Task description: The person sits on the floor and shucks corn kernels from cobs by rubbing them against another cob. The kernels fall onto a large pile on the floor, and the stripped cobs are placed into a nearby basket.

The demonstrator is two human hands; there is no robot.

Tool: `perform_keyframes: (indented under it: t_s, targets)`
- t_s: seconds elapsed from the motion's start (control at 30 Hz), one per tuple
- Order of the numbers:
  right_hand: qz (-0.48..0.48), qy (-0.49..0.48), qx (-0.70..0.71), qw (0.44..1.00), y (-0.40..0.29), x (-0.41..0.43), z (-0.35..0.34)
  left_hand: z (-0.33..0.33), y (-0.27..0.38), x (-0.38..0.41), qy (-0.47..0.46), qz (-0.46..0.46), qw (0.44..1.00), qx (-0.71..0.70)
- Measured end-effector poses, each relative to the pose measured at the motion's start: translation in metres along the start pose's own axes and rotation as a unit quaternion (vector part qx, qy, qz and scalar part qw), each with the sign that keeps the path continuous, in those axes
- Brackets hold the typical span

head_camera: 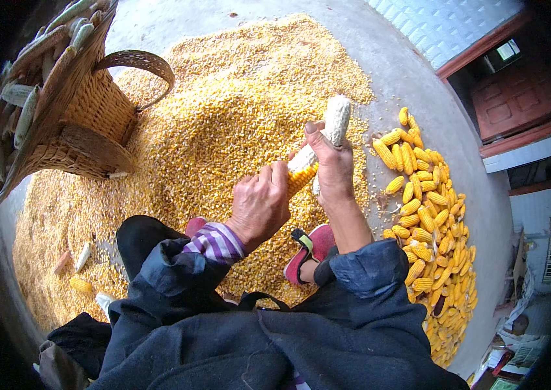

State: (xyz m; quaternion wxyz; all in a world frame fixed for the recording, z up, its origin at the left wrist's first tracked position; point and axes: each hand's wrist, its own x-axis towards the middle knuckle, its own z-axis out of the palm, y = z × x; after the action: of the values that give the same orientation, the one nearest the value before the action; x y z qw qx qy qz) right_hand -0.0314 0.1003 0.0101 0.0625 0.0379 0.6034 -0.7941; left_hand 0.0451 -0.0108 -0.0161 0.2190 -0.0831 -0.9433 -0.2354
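A partly shelled ear of corn (302, 180) is in my left hand (261, 202), which wraps its near end. Yellow kernels cover the ear's lower part, and its far part is bare and whitish. My right hand (336, 168) grips a bare corn cob (338, 117) that stands up past the thumb and lies across the ear. Where the two meet is partly hidden by the right thumb and fingers. Beneath both hands spreads a broad heap of loose corn kernels (222, 131).
A woven basket (95, 112) full of bare cobs stands at the left, its handle reaching over the kernels. Unshelled ears (426, 219) are piled on the concrete floor at the right. Red shoes (322, 241) rest among the kernels. A reddish door (514, 105) is at the far right.
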Motion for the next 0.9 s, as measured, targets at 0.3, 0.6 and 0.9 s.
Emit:
perform_keyframes:
  t_s: [0.3, 0.6, 0.9]
  targets:
    - [-0.124, 0.020, -0.137, 0.983, 0.002, 0.011, -0.006, -0.018, -0.003, 0.014, -0.185, -0.229, 0.813, -0.503]
    - [-0.113, -0.069, -0.080, 0.988, 0.002, -0.021, 0.027, -0.005, -0.001, 0.008, -0.031, -0.147, 0.983, -0.103]
    - [-0.190, -0.004, -0.236, 0.953, 0.011, -0.003, 0.012, -0.016, -0.007, 0.015, -0.149, -0.203, 0.905, -0.343]
